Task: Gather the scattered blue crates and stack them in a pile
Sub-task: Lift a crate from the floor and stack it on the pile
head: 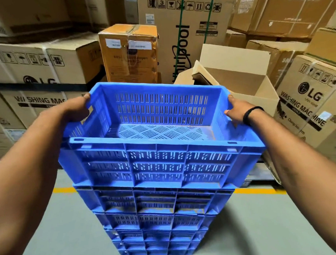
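Both arms outstretched; left grip [78, 109] and right grip [236, 110] clasped (wristband right).

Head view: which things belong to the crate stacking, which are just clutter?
Job:
- top crate, gripped by left hand and right hand
- crate pile beneath it

Clutter:
- open box
- orange box
- LG cartons
- yellow floor line
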Motion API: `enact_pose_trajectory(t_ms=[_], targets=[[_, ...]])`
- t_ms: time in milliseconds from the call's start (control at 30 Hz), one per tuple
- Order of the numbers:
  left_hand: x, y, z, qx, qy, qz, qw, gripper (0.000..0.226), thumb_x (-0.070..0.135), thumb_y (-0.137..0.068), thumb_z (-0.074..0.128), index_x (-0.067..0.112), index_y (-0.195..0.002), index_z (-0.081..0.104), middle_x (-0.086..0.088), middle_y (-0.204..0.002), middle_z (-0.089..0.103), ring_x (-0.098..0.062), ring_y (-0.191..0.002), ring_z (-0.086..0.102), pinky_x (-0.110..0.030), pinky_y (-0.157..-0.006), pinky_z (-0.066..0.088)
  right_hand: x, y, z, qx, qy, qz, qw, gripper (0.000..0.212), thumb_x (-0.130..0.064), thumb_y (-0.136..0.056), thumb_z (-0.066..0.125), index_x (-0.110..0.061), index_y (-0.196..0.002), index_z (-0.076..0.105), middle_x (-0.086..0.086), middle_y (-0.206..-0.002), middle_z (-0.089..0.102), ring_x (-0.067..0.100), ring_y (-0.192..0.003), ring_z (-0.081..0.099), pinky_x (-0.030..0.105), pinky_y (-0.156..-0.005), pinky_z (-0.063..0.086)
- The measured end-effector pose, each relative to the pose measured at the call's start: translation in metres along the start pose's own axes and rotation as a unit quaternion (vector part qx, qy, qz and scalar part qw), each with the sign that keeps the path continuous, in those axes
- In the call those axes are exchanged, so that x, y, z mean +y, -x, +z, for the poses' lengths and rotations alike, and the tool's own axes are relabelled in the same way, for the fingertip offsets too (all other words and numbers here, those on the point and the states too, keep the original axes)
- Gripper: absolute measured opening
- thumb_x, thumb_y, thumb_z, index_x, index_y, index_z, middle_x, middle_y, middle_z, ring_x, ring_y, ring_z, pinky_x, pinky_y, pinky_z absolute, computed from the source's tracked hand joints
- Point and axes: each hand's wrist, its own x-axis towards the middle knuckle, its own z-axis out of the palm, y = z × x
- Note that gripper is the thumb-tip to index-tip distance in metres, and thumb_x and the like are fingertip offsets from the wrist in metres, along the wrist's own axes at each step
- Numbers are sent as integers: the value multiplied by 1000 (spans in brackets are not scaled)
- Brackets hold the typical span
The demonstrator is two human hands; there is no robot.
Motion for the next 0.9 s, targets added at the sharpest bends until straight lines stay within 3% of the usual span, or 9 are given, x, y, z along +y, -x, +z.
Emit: enact_pose_trajectory(t_ms=[133, 200, 267, 333, 367, 500, 600, 733, 900], targets=[[6, -2, -1, 1, -3, 7, 1000, 47, 3, -86, 48, 1, -131, 37, -28, -128, 52, -41, -114, 52, -43, -92, 39, 1, -1, -1, -14, -14, 12, 1000, 60, -22, -93, 45, -14, -146, 19, 19, -108, 66, 26, -85, 58, 28, -71, 39], [3, 0, -1, 2, -6, 9, 1000, 48, 8, -87, 51, 2, -133, 36, -29, -132, 48, -42, -116, 51, -43, -96, 40, 1, 0, 0, -20, -15, 12, 1000, 66, -30, -93, 48, -14, -149, 15, 19, -118, 62, 28, -98, 59, 30, -79, 43], [3, 5, -2, 0, -14, 18, 1000, 57, 17, -91, 53, 2, -141, 30, -31, -147, 25, -45, -130, 37, -44, -109, 32, 1, 6, -2, -20, 11, -9, 1000, 76, -45, -91, 51, -19, -151, 12, 16, -150, 33, 30, -130, 43, 35, -104, 35], [6, 17, -2, -15, -39, 23, 999, 73, 36, -93, 53, 7, -148, 17, -24, -156, -3, -41, -144, 8, -42, -118, 13, 1, 20, -3, -7, 76, -56, 995, 82, -64, -84, 49, -33, -150, 12, 9, -159, -4, 31, -146, 9, 42, -116, 12], [7, 23, 0, -27, -70, 27, 997, 79, 48, -91, 49, 9, -149, 13, -20, -157, -8, -35, -145, -2, -41, -118, 7, 3, 28, -3, -5, 109, -85, 990, 86, -74, -77, 46, -40, -148, 12, 6, -159, -12, 30, -147, -2, 46, -117, 5], [9, 41, 8, -63, -174, 40, 982, 97, 74, -81, 35, 13, -150, 6, -12, -159, -6, -22, -146, -11, -38, -118, 0, 9, 48, 2, -55, 167, -137, 975, 92, -85, -61, 30, -50, -144, 14, 2, -159, -12, 27, -146, -13, 51, -116, 0], [7, 37, 1, -65, -146, 28, 987, 97, 77, -80, 26, 13, -151, 6, -8, -159, -7, -18, -147, -9, -38, -120, -1, 1, 49, 7, -68, 145, -134, 978, 88, -88, -67, 27, -47, -145, 15, 1, -159, -9, 26, -146, -12, 47, -119, 0], [7, 36, -3, -54, -121, 36, 991, 112, 83, -66, 14, 10, -150, 6, -9, -159, -3, -18, -147, -4, -37, -120, 1, 3, 50, 13, -64, 132, -140, 979, 73, -74, -80, 29, -46, -146, 15, 0, -160, -6, 25, -147, -8, 42, -120, 0], [2, 49, 2, -54, -148, 41, 987, 115, 85, -63, 12, 10, -150, 9, -9, -159, 0, -17, -147, -3, -35, -120, 0, -1, 50, 10, -70, 148, -135, 977, 97, -93, -60, 14, -47, -146, 13, 0, -160, -3, 25, -147, -5, 42, -120, 1]])
